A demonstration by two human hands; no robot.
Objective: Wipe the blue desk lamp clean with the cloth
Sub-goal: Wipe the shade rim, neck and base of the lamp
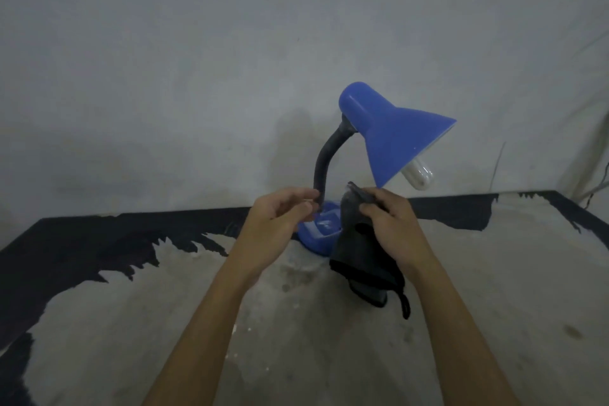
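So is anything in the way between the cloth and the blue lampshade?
Nothing visible. The right hand holds the cloth up beside the base, just below the shade, with only open air between them. The left hand pinches the neck, off to the side.

We record both forearms bare, reaching forward from the lower edge of the view and converging toward the centre. Our left hand (280,212) sits palm turned inward, fingers loosely curled, its thumb and fingertips closing at the base of the lamp's black neck (324,161); whether they actually grip it we cannot confirm. Our right hand (390,221) is level with the left and just beside it, back of the hand facing up, fingers curled and pinching the dark cloth (359,257), which hangs below the wrist.
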